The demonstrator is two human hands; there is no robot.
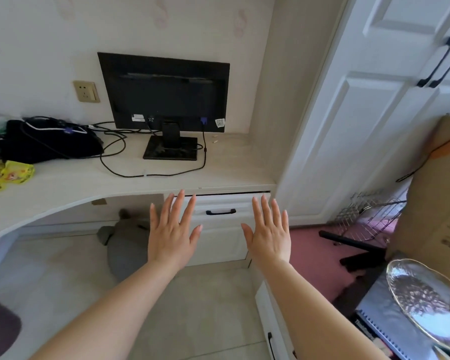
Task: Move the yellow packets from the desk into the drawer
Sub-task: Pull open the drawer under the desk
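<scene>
Several yellow packets lie at the far left edge of the white desk, partly cut off by the frame. A white drawer with a black handle sits under the desk's right end, closed. My left hand and my right hand are held out flat in the air in front of the drawer, fingers spread, backs up, holding nothing. The handle shows between the two hands.
A black monitor stands on the desk with cables trailing over the top. A dark bag lies left of it. White wardrobe doors, a cardboard box, a wire rack and a glass dish crowd the right.
</scene>
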